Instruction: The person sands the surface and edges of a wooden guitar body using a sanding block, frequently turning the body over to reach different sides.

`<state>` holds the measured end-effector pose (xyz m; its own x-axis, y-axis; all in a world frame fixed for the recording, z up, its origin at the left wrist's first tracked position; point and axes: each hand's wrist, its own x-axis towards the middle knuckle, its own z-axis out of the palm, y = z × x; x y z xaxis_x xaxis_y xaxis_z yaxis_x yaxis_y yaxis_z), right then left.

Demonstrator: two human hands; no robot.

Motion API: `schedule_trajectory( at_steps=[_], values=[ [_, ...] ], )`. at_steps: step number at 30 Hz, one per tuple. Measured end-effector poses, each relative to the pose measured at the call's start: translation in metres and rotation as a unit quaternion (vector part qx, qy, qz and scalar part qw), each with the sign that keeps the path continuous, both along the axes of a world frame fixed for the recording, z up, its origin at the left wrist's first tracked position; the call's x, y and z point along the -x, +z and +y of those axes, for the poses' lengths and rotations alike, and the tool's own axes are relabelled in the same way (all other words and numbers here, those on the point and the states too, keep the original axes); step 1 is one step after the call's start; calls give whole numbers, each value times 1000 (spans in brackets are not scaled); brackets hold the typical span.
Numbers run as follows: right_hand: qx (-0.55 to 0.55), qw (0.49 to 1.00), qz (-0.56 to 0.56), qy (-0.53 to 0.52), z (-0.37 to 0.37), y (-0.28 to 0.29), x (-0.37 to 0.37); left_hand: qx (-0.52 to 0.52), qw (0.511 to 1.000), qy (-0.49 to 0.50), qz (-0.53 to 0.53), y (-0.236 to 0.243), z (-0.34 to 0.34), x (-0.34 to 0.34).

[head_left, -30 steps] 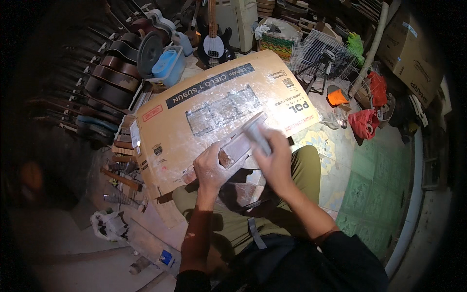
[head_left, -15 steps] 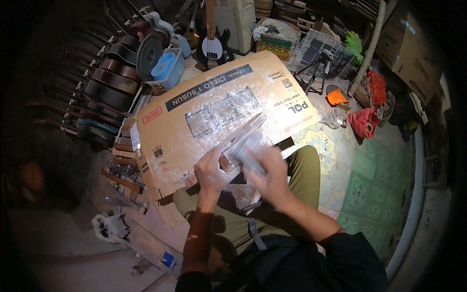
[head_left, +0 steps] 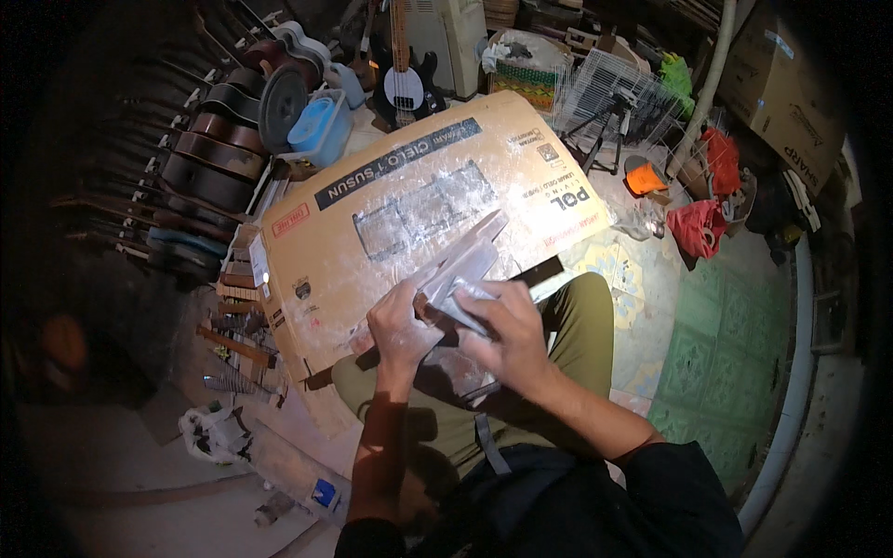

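My left hand (head_left: 400, 325) is closed round the near end of a dusty, pale wooden piece (head_left: 472, 251), which is long and flat and points away to the upper right. Brown wood shows beside the fingers. In my right hand (head_left: 512, 333) is a grey folded sheet (head_left: 458, 302) that looks like sandpaper, pinched between thumb and fingers and pressed against the wooden piece. My hands hide part of the piece. It is held over my lap, above a large flattened cardboard sheet (head_left: 339, 265) streaked with white dust.
A row of guitars (head_left: 219, 153) stands at the left, with a dark bass guitar (head_left: 406, 88) at the back. Wooden offcuts (head_left: 244, 346) lie left of the cardboard. A wire cage (head_left: 600, 88), small tripod (head_left: 609, 130) and red bag (head_left: 695, 228) are at the right.
My right hand and the grey sheet have shifted slightly toward me along the wooden piece and are less blurred. The left hand keeps its hold, moved only a little.
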<state>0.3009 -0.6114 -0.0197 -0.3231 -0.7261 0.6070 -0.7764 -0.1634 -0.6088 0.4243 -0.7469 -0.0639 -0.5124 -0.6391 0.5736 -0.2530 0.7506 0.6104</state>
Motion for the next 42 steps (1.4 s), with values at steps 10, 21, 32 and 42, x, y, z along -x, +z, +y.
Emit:
schedule_trajectory(
  at_steps=[10, 21, 32, 42],
  values=[
    [-28, 936, -322, -139, -15, -22, 42, -4, 999, -8, -41, 14, 10, -1],
    [-17, 997, -72, -32, 4, -2, 10, -46, 997, 8, -68, 16, 3, -1],
    [-92, 883, -443, -124, -17, -29, 60, -42, 998, 2, -55, 13, 9, 0],
    [-24, 949, -307, -66, -3, -21, 37, -56, 998, -15, -19, -3, 0, -6]
  ],
)
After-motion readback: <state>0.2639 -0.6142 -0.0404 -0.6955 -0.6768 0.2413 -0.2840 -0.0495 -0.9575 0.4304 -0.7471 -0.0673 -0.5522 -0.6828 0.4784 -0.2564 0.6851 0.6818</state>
